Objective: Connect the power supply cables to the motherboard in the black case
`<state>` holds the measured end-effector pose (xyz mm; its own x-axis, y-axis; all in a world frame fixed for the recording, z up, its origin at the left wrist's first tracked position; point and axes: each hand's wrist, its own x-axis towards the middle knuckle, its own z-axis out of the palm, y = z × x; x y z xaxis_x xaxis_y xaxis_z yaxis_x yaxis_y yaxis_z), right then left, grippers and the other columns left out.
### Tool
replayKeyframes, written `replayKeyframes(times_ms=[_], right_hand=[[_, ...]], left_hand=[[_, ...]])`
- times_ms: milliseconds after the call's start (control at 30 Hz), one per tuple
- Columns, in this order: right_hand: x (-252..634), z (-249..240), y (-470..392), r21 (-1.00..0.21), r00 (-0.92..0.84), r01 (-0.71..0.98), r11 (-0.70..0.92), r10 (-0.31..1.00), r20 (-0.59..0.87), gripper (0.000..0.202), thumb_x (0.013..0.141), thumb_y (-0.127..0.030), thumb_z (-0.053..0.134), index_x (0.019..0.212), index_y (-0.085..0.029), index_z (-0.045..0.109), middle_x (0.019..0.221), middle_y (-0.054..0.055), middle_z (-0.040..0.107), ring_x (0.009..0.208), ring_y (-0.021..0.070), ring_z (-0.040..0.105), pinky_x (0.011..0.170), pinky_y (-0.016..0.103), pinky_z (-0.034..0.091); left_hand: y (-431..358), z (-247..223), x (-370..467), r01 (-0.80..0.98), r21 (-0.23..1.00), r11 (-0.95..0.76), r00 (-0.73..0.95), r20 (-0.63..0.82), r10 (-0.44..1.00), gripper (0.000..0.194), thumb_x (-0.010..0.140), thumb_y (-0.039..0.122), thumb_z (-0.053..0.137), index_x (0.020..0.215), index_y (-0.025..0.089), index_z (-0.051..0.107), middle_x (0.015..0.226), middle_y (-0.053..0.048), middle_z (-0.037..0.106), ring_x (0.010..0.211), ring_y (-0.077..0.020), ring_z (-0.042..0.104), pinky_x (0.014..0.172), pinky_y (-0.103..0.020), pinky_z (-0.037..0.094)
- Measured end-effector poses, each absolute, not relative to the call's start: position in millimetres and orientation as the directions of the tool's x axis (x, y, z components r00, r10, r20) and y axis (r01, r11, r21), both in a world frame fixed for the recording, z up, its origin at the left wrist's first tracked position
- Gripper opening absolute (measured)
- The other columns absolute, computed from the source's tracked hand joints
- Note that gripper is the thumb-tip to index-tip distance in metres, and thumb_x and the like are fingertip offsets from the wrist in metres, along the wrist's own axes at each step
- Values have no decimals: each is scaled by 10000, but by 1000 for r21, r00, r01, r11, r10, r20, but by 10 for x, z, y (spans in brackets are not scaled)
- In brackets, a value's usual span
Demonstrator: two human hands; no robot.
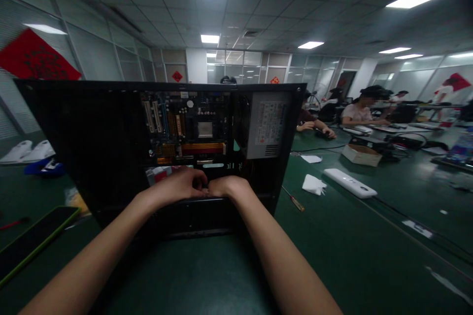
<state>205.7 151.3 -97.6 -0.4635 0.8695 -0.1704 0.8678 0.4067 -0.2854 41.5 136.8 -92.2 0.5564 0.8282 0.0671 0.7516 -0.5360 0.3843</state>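
Note:
A black computer case (86, 157) stands open in front of me on the green table. Inside it are a motherboard (173, 123) with a bare processor (205, 129) and, at the upper right, a grey power supply (269, 123). Both of my hands reach over the case's lower front edge. My left hand (183, 182) has its fingers bent in a pinch near the bottom of the case; whatever is between them is too dark to name. Close beside it, my right hand (224, 186) bends down at the wrist, its fingers mostly hidden.
Right of the case lie a screwdriver (295, 203), a crumpled tissue (314, 184) and a white power strip (349, 183). A small open box (361, 155) stands farther back. A green-edged black tablet-like slab (35, 238) lies at left. Other people sit at tables on the right.

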Motion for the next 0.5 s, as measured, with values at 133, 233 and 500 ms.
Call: replayKeyframes(times_ms=[133, 233, 500], right_hand=[[2052, -970, 1476, -254, -473, 869, 425, 863, -174, 428, 1004, -355, 449, 1217, -93, 713, 1252, 219, 690, 1151, 301, 679, 892, 355, 529], [2059, -1005, 1474, -349, -442, 829, 436, 895, 66, 391, 1001, -294, 437, 1237, -116, 693, 1231, 186, 709, 1157, 271, 673, 921, 326, 498], [2054, -1035, 1490, -405, -313, 790, 460, 871, 379, 319, 989, -301, 474, 1130, -166, 727, 1108, 114, 758, 1068, 227, 694, 877, 285, 478]], left_hand=[[1409, -980, 382, 723, 354, -593, 559, 205, 804, 271, 788, 303, 652, 1040, 209, 686, 1012, -45, 737, 919, -223, 682, 802, -314, 501], [1442, -1025, 359, 706, 317, -634, 528, 361, 769, 328, 803, 298, 635, 1118, 207, 637, 1154, -84, 700, 1067, -259, 655, 938, -377, 497], [1483, -1051, 345, 704, 333, -628, 503, 390, 771, 458, 871, 392, 516, 1271, 169, 536, 1320, -162, 639, 1203, -296, 621, 1035, -456, 472]])
